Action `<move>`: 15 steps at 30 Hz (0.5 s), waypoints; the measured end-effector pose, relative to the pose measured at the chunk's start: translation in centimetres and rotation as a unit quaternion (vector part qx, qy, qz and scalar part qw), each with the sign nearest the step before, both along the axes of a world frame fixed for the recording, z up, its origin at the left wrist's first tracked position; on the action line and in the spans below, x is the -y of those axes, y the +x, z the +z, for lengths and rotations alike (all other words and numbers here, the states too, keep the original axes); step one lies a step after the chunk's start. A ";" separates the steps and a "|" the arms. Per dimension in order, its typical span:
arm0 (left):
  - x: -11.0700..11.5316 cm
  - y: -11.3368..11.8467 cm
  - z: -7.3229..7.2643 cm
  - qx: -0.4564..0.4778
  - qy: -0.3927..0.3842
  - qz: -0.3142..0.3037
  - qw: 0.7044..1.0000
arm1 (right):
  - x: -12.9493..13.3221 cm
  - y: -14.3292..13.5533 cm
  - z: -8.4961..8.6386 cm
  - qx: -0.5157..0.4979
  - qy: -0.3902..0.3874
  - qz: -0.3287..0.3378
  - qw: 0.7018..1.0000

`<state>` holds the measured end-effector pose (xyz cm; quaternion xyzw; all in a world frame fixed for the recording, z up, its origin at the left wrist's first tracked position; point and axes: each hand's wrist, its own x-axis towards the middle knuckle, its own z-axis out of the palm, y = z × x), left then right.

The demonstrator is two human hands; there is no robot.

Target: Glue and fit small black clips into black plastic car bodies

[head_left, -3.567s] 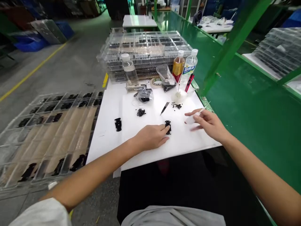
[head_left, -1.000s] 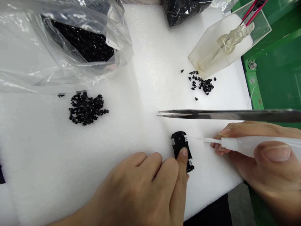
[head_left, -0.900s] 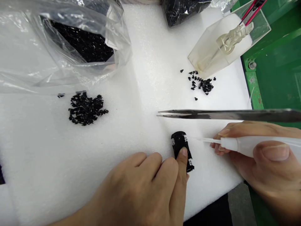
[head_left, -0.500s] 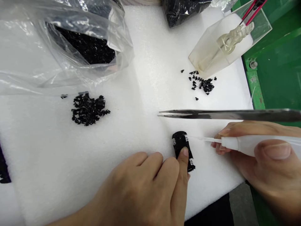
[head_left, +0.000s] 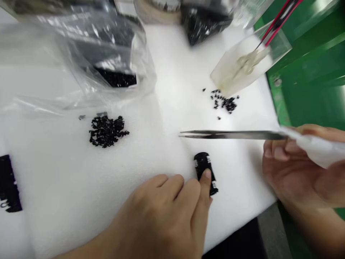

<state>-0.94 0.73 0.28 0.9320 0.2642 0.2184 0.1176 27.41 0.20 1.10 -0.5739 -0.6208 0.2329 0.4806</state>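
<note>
My left hand [head_left: 164,212] presses one fingertip on a small black part [head_left: 202,163] with silvery patches, lying on the white foam sheet [head_left: 94,201]. The other fingers of that hand are curled. At the right, my right hand [head_left: 302,169] is closed round a white dropper bottle [head_left: 320,147], blurred by motion. Metal tweezers [head_left: 229,135] extend leftward from that hand, above the black part, with their tips apart. How the fingers hold the tweezers is not clear. A pile of small black pieces [head_left: 106,131] lies left, a smaller pile [head_left: 229,104] right of centre.
A clear plastic bag [head_left: 107,46] with black pieces is at the top left. A tilted holder [head_left: 229,68] with a red-handled tool [head_left: 281,21] stands at upper right, beside green structure [head_left: 318,86]. Another black part [head_left: 9,183] lies far left. A black bag [head_left: 205,21] and a tape roll [head_left: 159,12] are at the top.
My right hand has drawn back to the right with the bottle, whose tip has left the black part. My left fingertip stays on the part. The whole view has shifted slightly.
</note>
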 end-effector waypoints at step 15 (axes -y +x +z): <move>0.1 -1.1 -0.8 -0.017 0.067 -0.020 0.997 | -11.2 5.5 -1.8 0.107 -0.043 -0.133 0.984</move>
